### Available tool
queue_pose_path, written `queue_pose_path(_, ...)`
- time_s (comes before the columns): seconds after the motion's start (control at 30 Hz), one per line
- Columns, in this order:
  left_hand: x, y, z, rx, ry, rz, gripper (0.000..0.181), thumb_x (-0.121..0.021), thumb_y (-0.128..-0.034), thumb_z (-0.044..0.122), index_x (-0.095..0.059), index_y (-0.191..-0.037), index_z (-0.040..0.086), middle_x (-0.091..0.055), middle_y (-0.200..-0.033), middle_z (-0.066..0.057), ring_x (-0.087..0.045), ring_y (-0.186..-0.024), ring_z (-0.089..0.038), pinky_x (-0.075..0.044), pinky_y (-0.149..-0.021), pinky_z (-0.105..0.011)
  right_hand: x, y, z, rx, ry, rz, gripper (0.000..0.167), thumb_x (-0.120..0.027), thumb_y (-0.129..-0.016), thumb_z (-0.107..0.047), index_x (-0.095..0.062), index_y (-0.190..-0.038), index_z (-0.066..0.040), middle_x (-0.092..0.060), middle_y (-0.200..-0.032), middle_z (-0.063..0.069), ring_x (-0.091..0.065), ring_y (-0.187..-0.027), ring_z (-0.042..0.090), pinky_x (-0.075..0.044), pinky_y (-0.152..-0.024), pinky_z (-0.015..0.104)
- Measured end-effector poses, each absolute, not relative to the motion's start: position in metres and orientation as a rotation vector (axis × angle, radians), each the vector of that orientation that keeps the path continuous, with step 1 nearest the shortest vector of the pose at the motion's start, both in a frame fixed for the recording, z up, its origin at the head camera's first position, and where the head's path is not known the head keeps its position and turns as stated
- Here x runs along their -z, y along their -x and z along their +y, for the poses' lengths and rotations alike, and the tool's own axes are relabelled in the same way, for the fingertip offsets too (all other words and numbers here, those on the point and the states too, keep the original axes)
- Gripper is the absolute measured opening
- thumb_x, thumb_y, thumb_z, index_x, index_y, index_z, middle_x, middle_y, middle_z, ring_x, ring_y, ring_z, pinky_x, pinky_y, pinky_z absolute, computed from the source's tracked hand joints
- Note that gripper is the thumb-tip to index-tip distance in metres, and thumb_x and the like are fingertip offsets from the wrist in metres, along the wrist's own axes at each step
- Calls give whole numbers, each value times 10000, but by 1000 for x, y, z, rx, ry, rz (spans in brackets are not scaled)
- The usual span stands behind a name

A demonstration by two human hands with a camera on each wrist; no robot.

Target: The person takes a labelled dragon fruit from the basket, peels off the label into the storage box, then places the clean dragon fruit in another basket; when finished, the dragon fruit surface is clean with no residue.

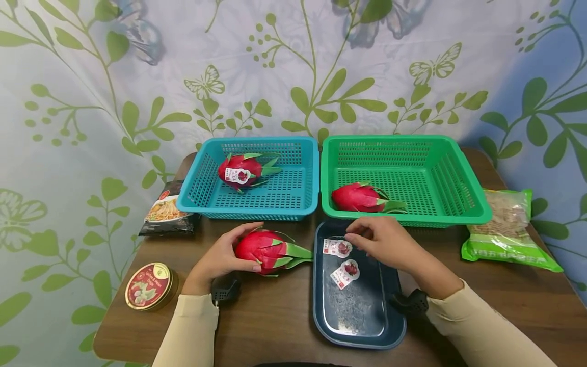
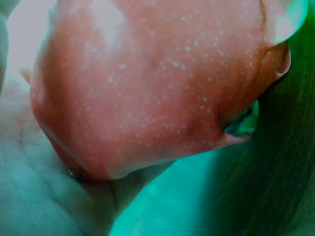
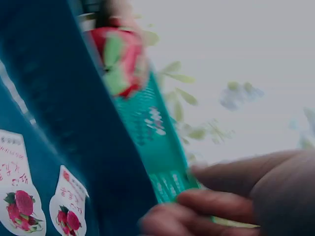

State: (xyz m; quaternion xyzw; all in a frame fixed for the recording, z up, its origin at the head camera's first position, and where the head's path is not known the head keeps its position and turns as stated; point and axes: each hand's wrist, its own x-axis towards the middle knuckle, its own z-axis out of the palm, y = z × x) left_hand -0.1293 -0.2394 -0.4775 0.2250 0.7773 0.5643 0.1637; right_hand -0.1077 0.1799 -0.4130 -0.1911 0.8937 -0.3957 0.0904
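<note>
My left hand (image 1: 222, 257) grips a red dragon fruit (image 1: 263, 251) on the table, thumb in front and fingers behind; its green leaves point right. The same fruit (image 2: 147, 88) fills much of the left wrist view against the palm. Over the upper right part of a dark blue tray (image 1: 316, 300) is my right hand (image 1: 385, 242), its fingers bent; whether it holds anything is not visible. Two paper labels with fruit pictures, one (image 1: 338, 247) above the other (image 1: 345, 274), lie in the tray; both labels (image 3: 69, 204) also show in the right wrist view.
Behind stand a blue basket (image 1: 247, 213) holding a labelled dragon fruit (image 1: 243, 171) and a green basket (image 1: 479, 204) holding another dragon fruit (image 1: 357, 198). A black food packet (image 1: 167, 214) and round tin (image 1: 149, 286) are at left, a green-edged bag (image 1: 504, 229) at right.
</note>
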Motion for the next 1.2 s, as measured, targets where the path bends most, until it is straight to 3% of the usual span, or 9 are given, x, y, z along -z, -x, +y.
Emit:
queue_pose_path(0.23,480,128,-239,-1588,-670,2244,908,-938,-798,238,-469,-1575,228,-535,-1470,-40,-481,-1318,-355,-597,-885,-441,429,89,221,2053,96,2271,324,-642,-1081,-205,-647,-1123,115,-687,-971,156,-695,-810,264,-622,-666,375)
queue_pose_path(0.33,480,128,-239,-1584,-677,2263,931,-941,-792,245,-456,-1583,175,-536,-1472,-29,-484,-1316,-353,-597,-885,-446,438,83,236,2294,-91,2065,324,-634,-1083,-242,-686,-1039,75,-681,-924,121,-669,-789,218,-612,-643,341)
queue_pose_path(0.47,479,127,-240,-1568,-686,2281,947,-939,-791,258,-443,-1590,152,-540,-1467,-18,-491,-1309,-346,-597,-886,-443,452,78,251,2539,-275,1785,250,-621,-1089,-248,-729,-967,-60,-681,-882,55,-651,-752,170,-592,-631,306)
queue_pose_path(0.8,475,126,-240,-1517,-732,2293,1003,-958,-757,277,-426,-1603,193,-535,-1474,-3,-482,-1320,-338,-602,-871,-421,475,82,251,3158,-114,814,135,-497,-1095,10,-586,-1019,77,-706,-975,225,-725,-932,335,-599,-873,387)
queue_pose_path(0.97,474,128,-240,-1493,-745,2327,999,-968,-742,260,-440,-1580,132,-556,-1441,5,-503,-1296,-322,-605,-863,-422,476,84,250,3217,-128,739,54,-505,-1086,32,-534,-1057,66,-711,-1010,241,-727,-934,348,-596,-885,398)
queue_pose_path(1.2,469,129,-254,-1489,-807,2306,921,-974,-717,225,-514,-1512,165,-575,-1401,-25,-514,-1268,-348,-616,-828,-443,478,85,249,3243,-118,774,75,-519,-1077,43,-511,-1146,71,-707,-1042,247,-726,-942,346,-591,-899,398)
